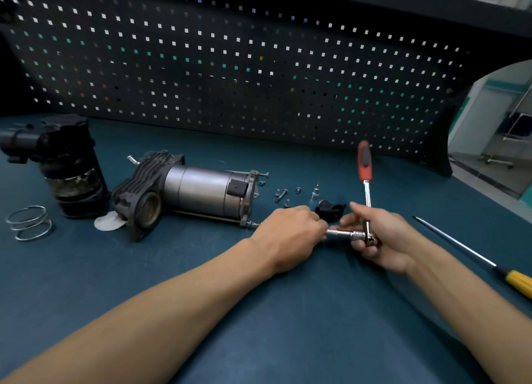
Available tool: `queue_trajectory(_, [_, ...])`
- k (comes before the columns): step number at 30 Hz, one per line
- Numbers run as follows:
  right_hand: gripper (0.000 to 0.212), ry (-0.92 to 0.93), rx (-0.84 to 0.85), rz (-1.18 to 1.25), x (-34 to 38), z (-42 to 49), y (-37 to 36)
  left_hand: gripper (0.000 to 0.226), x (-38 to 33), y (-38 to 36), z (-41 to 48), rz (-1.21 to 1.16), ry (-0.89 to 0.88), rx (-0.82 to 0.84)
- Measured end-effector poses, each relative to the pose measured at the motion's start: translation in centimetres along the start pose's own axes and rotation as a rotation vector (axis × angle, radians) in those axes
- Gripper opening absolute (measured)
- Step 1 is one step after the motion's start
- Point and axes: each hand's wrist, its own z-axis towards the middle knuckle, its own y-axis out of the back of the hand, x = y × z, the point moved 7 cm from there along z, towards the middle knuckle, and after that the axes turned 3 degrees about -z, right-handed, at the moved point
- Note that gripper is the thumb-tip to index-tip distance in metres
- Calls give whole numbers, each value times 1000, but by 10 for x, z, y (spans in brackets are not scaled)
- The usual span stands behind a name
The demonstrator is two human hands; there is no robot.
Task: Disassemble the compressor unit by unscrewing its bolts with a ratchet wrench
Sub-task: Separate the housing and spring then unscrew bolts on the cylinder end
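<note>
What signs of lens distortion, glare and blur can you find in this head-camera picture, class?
Head view: the wide-angle lens bends the pegboard into a curve; light shines through its holes as bright squares; the ratchet wrench has a soft, slightly blurred red handle; the compressor unit shows a soft sheen on its metal barrel; the black part at left sits in dim light.

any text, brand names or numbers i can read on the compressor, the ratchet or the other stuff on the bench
No text can be read anywhere in this view.
Compressor unit: bare metal housing, no legible label or number.
Ratchet wrench: red and grey handle shows no readable brand.
Black cylinder part: its worn band has pale marks too blurred to read.
Screwdriver: yellow handle is plain where it shows.
Pegboard: only holes, no signs.
</note>
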Motion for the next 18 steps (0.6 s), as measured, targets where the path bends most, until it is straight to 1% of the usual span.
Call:
queue_trajectory(1, [39, 29, 8, -12, 1, -1, -1, 24, 0, 0, 0, 1, -3, -9])
queue_trajectory(2, [40, 107, 4, -69, 4, -1, -1, 23, -1, 0, 0, 2, 0, -16])
queue_trajectory(5, [44, 489, -5, -423, 27, -12, -2, 17, 1, -2, 2, 10, 27, -23])
queue_trajectory(6, [42, 573, 11, -509, 32, -17, -3, 18, 2, -4, 3, -17, 34, -12])
queue_trajectory(7, [39, 619, 32, -555, 34, -20, -5, 20, 3, -5, 3, -57, 40, 5])
queue_trajectory(9, [39, 604, 37, -578, 30, -19, -5, 19, 5, -7, 3, -89, 38, 38])
queue_trajectory(11, [45, 513, 3, -534, 23, -14, -3, 17, 5, -10, 4, -61, 35, 63])
queue_trajectory(13, [51, 407, -32, -434, 19, -8, 0, 25, 5, -9, 5, -55, 46, 72])
queue_trajectory(15, [51, 300, -52, -338, 15, -5, 1, 34, 6, -7, 6, -52, 45, 77])
queue_trajectory(17, [49, 246, -44, -250, 13, -4, 1, 37, 7, -7, 6, -54, 33, 78])
queue_trajectory(18, [49, 252, -39, -222, 13, -5, 0, 37, 7, -7, 5, -61, 26, 83])
